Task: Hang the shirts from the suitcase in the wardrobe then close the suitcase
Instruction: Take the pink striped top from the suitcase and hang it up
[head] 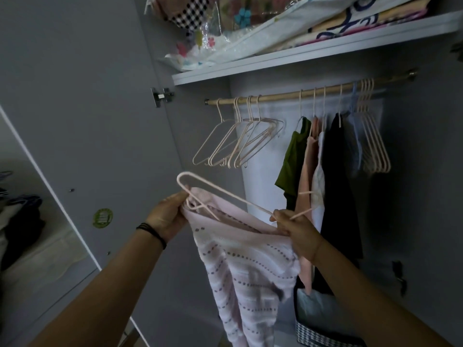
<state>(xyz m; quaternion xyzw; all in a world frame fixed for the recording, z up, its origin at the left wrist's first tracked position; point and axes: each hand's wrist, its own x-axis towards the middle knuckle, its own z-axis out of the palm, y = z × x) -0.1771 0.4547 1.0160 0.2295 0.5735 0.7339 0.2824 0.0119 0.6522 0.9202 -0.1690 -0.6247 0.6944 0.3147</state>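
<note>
Shirt half-dressed on the hanger, right at the wardrobe!

The left hand (166, 216) gripped the pink-and-white striped knit shirt (245, 266) at one shoulder. The right hand (297, 230) had its fingers pinched on the thin pale pink hanger (225, 192) and the cloth together, below the wooden rail (275, 96). The hanger's left end stood bare above the knit, so a lift now would likely let that shoulder slide off and drop. The suitcase was out of view.
</note>
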